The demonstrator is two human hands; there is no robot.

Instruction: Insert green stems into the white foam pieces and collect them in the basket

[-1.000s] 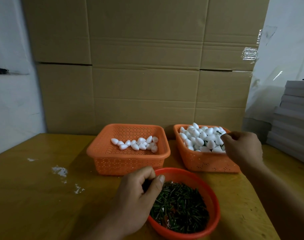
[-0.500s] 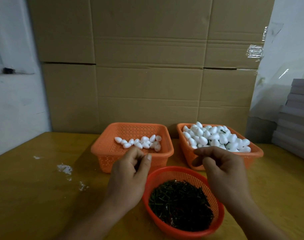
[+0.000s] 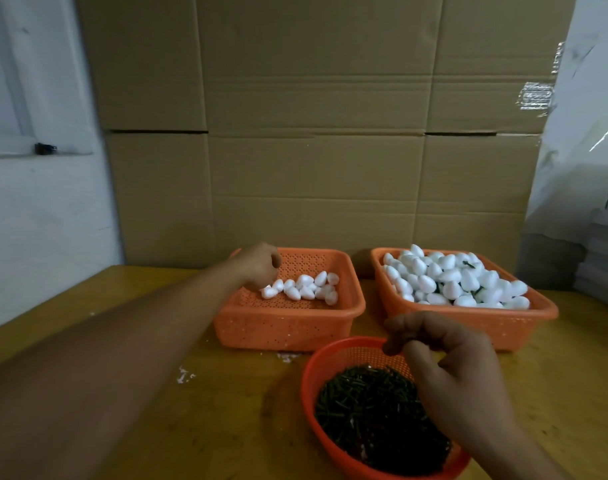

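Cardboard wall (image 3: 316, 133) behind wooden table (image 3: 226, 410)

No lettering can be read — the tape patch (image 3: 535, 95) on the cardboard (image 3: 316, 133) is blurred.

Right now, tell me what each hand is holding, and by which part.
It cannot be told. The left hand is curled over the left basket, its grasp hidden. The right hand pinches above the stem bowl; nothing shows between the fingertips.

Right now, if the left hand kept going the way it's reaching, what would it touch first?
Most likely the small row of white foam pieces in the left orange basket; the left hand hovers just above them, though depth is unclear.
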